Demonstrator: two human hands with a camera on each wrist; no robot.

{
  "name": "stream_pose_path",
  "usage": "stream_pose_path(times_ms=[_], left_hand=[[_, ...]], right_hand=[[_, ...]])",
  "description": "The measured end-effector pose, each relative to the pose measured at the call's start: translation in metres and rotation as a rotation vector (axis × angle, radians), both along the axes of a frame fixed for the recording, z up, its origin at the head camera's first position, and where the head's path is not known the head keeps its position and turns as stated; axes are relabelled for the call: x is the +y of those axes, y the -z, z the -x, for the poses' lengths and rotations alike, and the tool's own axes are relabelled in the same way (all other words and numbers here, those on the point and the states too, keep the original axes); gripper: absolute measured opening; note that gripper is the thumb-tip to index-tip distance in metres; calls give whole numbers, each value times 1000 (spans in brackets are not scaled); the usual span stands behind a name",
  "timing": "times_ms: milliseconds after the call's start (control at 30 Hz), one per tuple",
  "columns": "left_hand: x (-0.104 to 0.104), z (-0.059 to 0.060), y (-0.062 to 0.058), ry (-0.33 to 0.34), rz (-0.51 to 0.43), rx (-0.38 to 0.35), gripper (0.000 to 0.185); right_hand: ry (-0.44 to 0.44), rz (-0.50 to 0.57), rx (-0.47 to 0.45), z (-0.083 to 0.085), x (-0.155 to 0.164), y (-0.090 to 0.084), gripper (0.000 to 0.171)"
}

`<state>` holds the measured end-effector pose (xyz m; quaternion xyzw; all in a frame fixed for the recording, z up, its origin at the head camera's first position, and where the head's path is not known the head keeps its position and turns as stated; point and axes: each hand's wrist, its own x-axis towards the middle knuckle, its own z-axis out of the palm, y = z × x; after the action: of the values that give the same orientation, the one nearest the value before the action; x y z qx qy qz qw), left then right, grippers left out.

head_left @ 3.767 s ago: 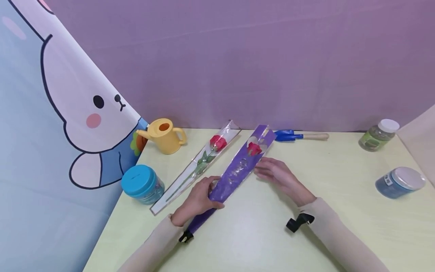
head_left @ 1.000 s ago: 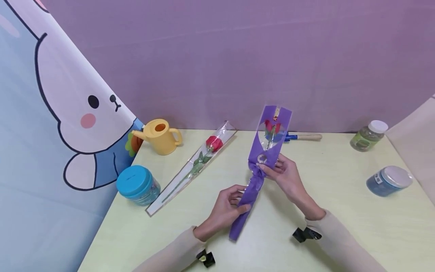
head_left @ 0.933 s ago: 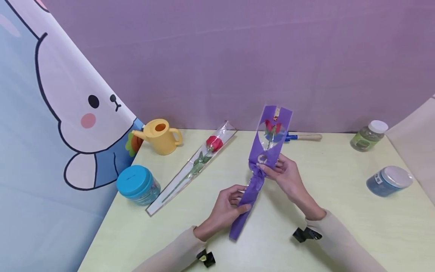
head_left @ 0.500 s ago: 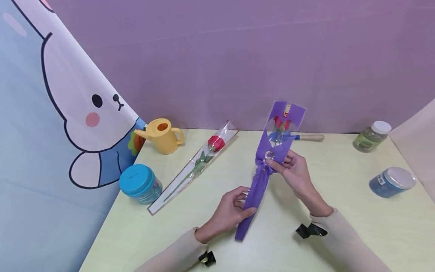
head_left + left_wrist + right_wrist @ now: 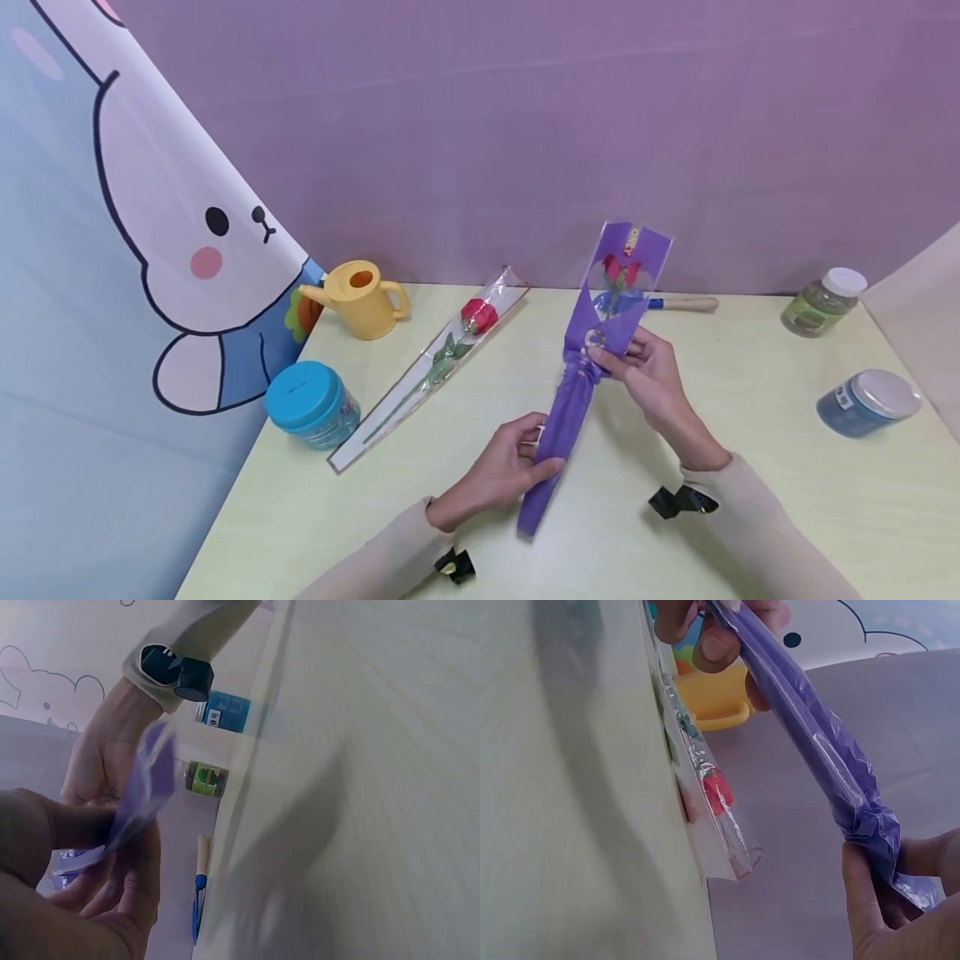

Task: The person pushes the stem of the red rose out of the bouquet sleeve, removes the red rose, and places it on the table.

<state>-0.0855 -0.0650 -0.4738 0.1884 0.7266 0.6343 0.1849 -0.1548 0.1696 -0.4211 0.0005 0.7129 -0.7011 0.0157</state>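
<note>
Holding the purple wrapper (image 5: 573, 400) up over the table (image 5: 750, 367), two hands share its length. The left hand (image 5: 498, 471) has the lower part, thumb on the face and the other fingers curled behind, closed right down to the thickness of the film. The right hand (image 5: 651, 379) pinches it at the puckered waist, thumb in front and fingers bent round the back, with only the wrapper between them. It slants, narrow foot towards the near edge of the table and wide top leaning towards the far edge; a red rose (image 5: 621, 273) shows behind its clear window, with gold letters (image 5: 632, 242) above.

Through that same window I make out the blue blade of the trowel (image 5: 686, 305), which lies along the far edge with its wooden handle pointing right. Left of the hands, a clear wrapper (image 5: 429, 371) with another red bloom (image 5: 479, 316) lies slantwise, broad end by the far edge, tip near the left edge and just beside the tub (image 5: 303, 398) with a turquoise lid. The yellow can (image 5: 367, 308) stands in the far left corner, spout to the left. A green-labelled jar (image 5: 813, 312) stands near the far right corner, and a blue jar (image 5: 858, 408) sits closer in, by the right edge. Purple cloth (image 5: 525, 125) hangs behind the far edge, and a printed rabbit (image 5: 172, 250) fills the drape beyond the left one
</note>
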Motion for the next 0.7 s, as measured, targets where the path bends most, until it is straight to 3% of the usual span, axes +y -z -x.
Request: stream_pose_path(times_ms=[167,367,567,700], left_hand=[[-3,1,4,-54,12,17,34],[-6,-3,12,-28,19,-30,34],[-8,-5,13,10,-57,-137,34],[-10,-5,12,-1,-79,-177,34]], right_hand=[[-20,54,3,3,5,-3,43],[34,84,-1,8,12,-10,44],[52,166,-10,9,17,-11,30],[33,179,-25,9,17,-10,27]])
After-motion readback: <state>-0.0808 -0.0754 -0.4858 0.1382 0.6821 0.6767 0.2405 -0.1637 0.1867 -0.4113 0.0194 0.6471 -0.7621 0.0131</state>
